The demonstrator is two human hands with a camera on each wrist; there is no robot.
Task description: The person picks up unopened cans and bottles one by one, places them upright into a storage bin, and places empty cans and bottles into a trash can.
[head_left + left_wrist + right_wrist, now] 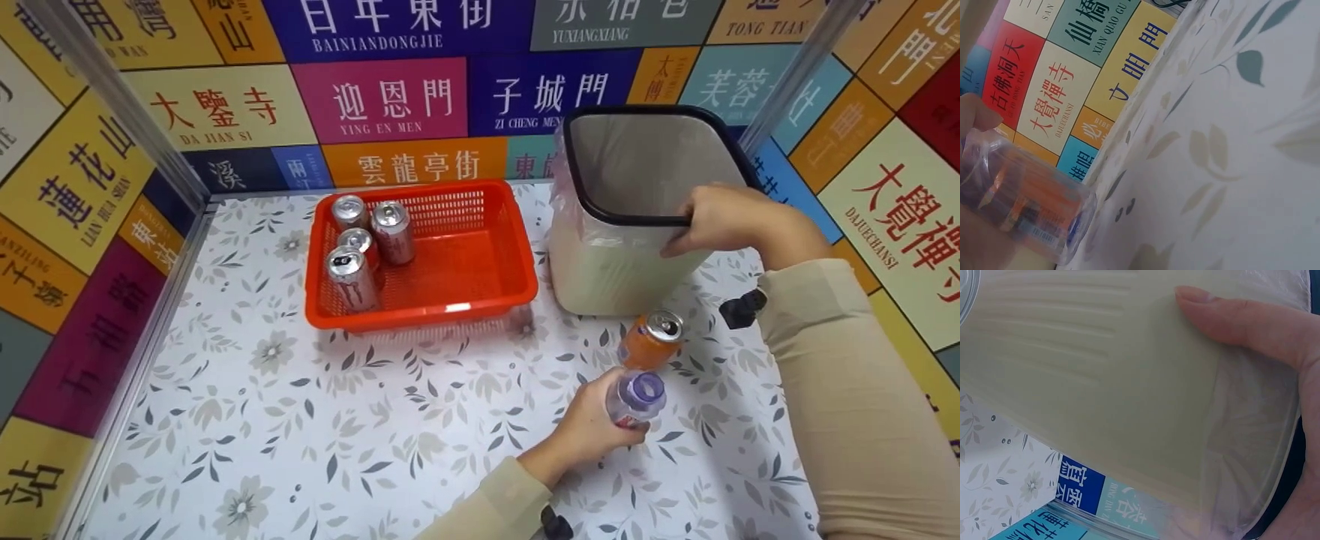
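My left hand (585, 424) grips a clear plastic bottle (634, 409) with a purple neck; it stands upright close over the table at the front right. The left wrist view shows the bottle's lower part and its barcode label (1044, 233). Just behind the bottle is an orange drink can (646, 343) with its top opened. My right hand (724, 221) holds the black rim of a cream bin (630, 274) lined with a clear bag. In the right wrist view the thumb (1235, 320) lies along the bin's outer wall, while the other fingers are mostly hidden.
A red plastic basket (442, 309) stands left of the bin, with several drink cans (394, 232) grouped at its left side. Lettered panels (397, 97) wall in the flower-patterned table (247, 420) at the back and both sides.
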